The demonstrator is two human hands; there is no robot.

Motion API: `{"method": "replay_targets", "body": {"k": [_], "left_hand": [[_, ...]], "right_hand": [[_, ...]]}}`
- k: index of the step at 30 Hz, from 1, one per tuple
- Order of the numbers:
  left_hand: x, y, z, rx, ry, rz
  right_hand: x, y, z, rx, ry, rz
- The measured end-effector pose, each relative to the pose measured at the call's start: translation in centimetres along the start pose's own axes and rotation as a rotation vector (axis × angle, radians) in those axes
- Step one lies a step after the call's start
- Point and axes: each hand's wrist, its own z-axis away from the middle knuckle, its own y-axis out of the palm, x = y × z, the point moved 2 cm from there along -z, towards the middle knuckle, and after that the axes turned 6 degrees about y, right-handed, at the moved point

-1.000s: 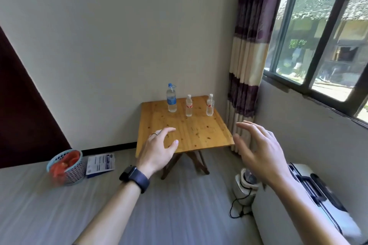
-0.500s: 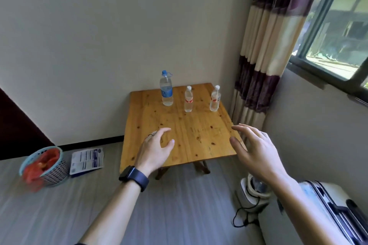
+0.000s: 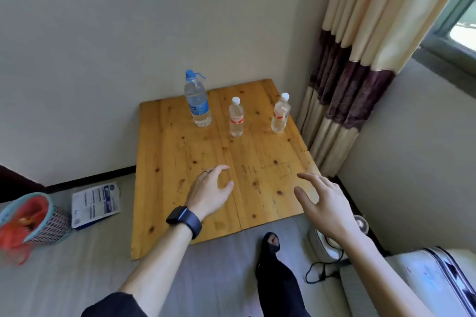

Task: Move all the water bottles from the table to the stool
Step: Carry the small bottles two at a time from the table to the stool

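Filling a curtained corner, wooden table (image 3: 180,152) holds three bottles (image 3: 236,117).

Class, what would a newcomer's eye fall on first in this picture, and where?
Three bottles stand upright in a row at the far side of the wooden table: the tall blue-capped bottle leftmost, then the middle bottle and the right bottle, both small and white-capped. The left hand and right hand hover open above its near half.

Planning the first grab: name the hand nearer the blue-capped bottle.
Left. The left hand hovers nearly straight before the blue-capped bottle; the right hand is farther right.
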Motion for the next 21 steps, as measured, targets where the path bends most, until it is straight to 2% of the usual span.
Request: {"method": "replay_targets", "body": {"k": [8, 13, 16, 21], "left_hand": [[-0.1, -0.4, -17.3, -0.021, -0.089, 0.01], [-0.1, -1.2, -27.6, -0.091, -0.171, 0.06], [0.9, -1.0, -32.4, -0.112, -0.211, 0.069], [3.7, 1.0, -38.0, -0.007, -0.265, 0.056]], "right_hand": [[-0.5, 2.4, -19.4, 0.143, 0.069, 0.043], [0.8, 2.4, -32.3, 0.134, 0.07, 0.047], [0.9, 3.5, -38.7, 0.129, 0.135, 0.033], [-0.2, 7.3, -45.0, 0.264, 0.226, 0.104]]}}
